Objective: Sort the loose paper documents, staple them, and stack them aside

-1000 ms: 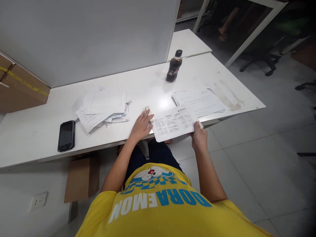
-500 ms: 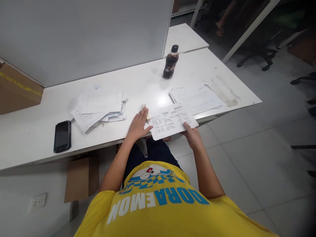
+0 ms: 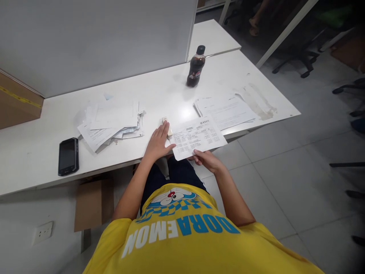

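A printed sheet of paper (image 3: 196, 137) with lines of small text lies partly on the table and juts past its front edge. My right hand (image 3: 209, 160) pinches its near edge, thumb on top and the other fingers underneath. By the sheet's left edge is a small cream-coloured stapler (image 3: 170, 133), partly hidden by my left hand (image 3: 157, 142). That hand lies over it with fingers stretched out flat, the thumb apart and touching or close to the paper's corner. Whether the paper sits inside the stapler's mouth I cannot tell.
An untidy pile of papers (image 3: 114, 118) lies to the left, near a black phone (image 3: 68, 156). At right is another stack of papers (image 3: 228, 110), with a cola bottle (image 3: 196, 66) upright behind. A grey partition (image 3: 114, 38) and cardboard box (image 3: 19, 101) bound the white table.
My right hand has slid left along the near edge of the sheet, from its right corner toward the middle. My left hand stays over the stapler. The view has shifted slightly.
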Action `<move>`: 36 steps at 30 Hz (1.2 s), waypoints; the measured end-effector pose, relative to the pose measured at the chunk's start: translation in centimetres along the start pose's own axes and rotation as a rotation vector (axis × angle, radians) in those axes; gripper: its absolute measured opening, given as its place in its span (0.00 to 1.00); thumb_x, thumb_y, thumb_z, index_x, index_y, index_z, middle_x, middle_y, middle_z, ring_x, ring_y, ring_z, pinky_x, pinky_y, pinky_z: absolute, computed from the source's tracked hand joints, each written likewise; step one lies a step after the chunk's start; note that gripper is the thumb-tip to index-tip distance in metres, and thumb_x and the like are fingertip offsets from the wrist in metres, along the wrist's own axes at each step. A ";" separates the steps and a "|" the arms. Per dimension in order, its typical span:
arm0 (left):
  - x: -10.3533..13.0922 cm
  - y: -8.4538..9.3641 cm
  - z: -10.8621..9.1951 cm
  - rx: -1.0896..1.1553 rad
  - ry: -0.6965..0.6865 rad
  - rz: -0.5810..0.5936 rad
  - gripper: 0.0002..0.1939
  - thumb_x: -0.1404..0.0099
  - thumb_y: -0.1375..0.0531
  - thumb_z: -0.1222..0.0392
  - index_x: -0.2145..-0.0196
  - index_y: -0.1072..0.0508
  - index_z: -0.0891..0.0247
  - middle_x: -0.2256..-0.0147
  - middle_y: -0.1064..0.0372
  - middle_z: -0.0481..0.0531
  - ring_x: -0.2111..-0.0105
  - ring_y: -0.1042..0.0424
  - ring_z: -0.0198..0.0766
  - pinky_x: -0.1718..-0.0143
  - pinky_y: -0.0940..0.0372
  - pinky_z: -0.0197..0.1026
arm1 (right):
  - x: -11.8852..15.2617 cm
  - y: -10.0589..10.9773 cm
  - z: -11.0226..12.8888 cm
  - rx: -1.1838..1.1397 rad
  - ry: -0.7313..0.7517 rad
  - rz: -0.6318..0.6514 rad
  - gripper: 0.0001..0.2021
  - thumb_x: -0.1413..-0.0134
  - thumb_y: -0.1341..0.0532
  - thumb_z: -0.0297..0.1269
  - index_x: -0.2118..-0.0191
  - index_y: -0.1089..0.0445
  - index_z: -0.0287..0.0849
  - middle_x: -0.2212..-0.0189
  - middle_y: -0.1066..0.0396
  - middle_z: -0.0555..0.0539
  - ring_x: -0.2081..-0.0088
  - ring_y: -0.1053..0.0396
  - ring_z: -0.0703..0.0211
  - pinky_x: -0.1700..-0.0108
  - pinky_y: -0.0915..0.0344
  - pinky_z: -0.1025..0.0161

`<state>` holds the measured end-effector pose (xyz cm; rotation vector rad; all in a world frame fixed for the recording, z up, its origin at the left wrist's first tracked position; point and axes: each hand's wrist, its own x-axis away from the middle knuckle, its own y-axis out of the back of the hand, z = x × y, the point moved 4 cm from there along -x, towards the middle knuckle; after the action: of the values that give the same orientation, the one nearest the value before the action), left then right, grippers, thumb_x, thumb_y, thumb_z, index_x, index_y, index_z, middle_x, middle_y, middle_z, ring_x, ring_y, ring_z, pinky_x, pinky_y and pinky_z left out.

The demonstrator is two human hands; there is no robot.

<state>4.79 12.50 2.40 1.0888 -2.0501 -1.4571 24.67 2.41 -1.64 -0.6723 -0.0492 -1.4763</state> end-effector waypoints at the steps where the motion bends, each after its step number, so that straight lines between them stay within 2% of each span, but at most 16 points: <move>1: 0.0 0.0 0.0 -0.002 -0.001 -0.003 0.50 0.36 0.42 0.46 0.30 0.71 0.59 0.29 0.68 0.58 0.30 0.60 0.50 0.32 0.58 0.55 | 0.0 -0.6 -0.4 -0.006 -0.025 0.065 0.18 0.56 0.29 0.48 0.63 0.28 0.41 0.83 0.37 0.55 0.82 0.44 0.69 0.81 0.47 0.69; 5: 0.0 0.1 -0.2 0.008 0.001 -0.010 0.49 0.36 0.42 0.46 0.30 0.69 0.60 0.29 0.66 0.59 0.31 0.60 0.50 0.32 0.58 0.55 | -0.5 -2.4 -2.0 -0.055 -0.080 0.200 0.15 0.59 0.27 0.42 0.67 0.28 0.40 0.80 0.33 0.54 0.81 0.42 0.69 0.78 0.43 0.69; 10: 0.0 0.0 -0.3 0.012 0.001 -0.014 0.47 0.34 0.44 0.45 0.30 0.68 0.59 0.29 0.66 0.59 0.31 0.60 0.51 0.33 0.58 0.55 | -1.5 -2.8 -3.4 -0.141 -0.041 0.200 0.14 0.60 0.27 0.40 0.67 0.27 0.41 0.77 0.31 0.53 0.79 0.40 0.69 0.75 0.39 0.68; 16: 0.1 0.0 -0.4 0.014 -0.008 -0.019 0.47 0.35 0.43 0.47 0.30 0.69 0.59 0.29 0.66 0.59 0.31 0.59 0.51 0.33 0.58 0.56 | -2.2 -2.7 -3.8 -0.141 -0.020 0.180 0.12 0.58 0.28 0.41 0.71 0.27 0.40 0.75 0.30 0.52 0.76 0.37 0.67 0.71 0.37 0.66; 23: 0.1 0.2 -0.5 0.003 0.001 -0.022 0.45 0.34 0.43 0.46 0.30 0.65 0.60 0.29 0.65 0.59 0.31 0.58 0.51 0.33 0.57 0.55 | -2.2 -3.5 -3.6 -0.101 0.025 0.146 0.13 0.54 0.30 0.46 0.73 0.29 0.41 0.80 0.33 0.54 0.79 0.41 0.68 0.75 0.42 0.67; 26: 0.1 0.4 -0.4 0.022 0.005 -0.030 0.38 0.31 0.47 0.47 0.31 0.60 0.58 0.30 0.62 0.57 0.31 0.56 0.49 0.33 0.54 0.55 | -2.2 -3.9 -3.6 -0.051 0.012 0.168 0.17 0.52 0.33 0.51 0.75 0.29 0.41 0.81 0.32 0.52 0.80 0.41 0.68 0.76 0.44 0.67; 30: -0.1 0.4 -0.2 0.046 0.033 -0.048 0.28 0.27 0.55 0.53 0.32 0.51 0.56 0.31 0.56 0.54 0.33 0.49 0.45 0.35 0.50 0.52 | -1.9 -4.0 -3.4 0.022 -0.009 0.187 0.21 0.51 0.36 0.56 0.71 0.26 0.40 0.83 0.33 0.51 0.82 0.42 0.68 0.78 0.46 0.67; 34: -0.2 0.1 -0.3 -0.045 0.075 -0.051 0.26 0.27 0.56 0.56 0.33 0.46 0.58 0.32 0.53 0.54 0.33 0.49 0.48 0.36 0.49 0.54 | -2.0 -4.2 -3.0 0.067 0.002 0.167 0.23 0.52 0.36 0.59 0.73 0.26 0.40 0.84 0.33 0.51 0.83 0.42 0.67 0.78 0.45 0.66; 36: -0.1 0.2 -0.5 -0.104 0.071 -0.044 0.26 0.27 0.56 0.58 0.34 0.46 0.60 0.32 0.53 0.56 0.33 0.48 0.47 0.36 0.49 0.53 | -2.2 -4.6 -3.0 0.052 0.045 0.113 0.26 0.54 0.38 0.63 0.76 0.29 0.40 0.84 0.33 0.50 0.83 0.41 0.67 0.78 0.44 0.66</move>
<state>5.16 12.29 2.78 1.1337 -1.8916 -1.5060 19.04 3.33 -3.26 -0.5907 -0.0142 -1.3763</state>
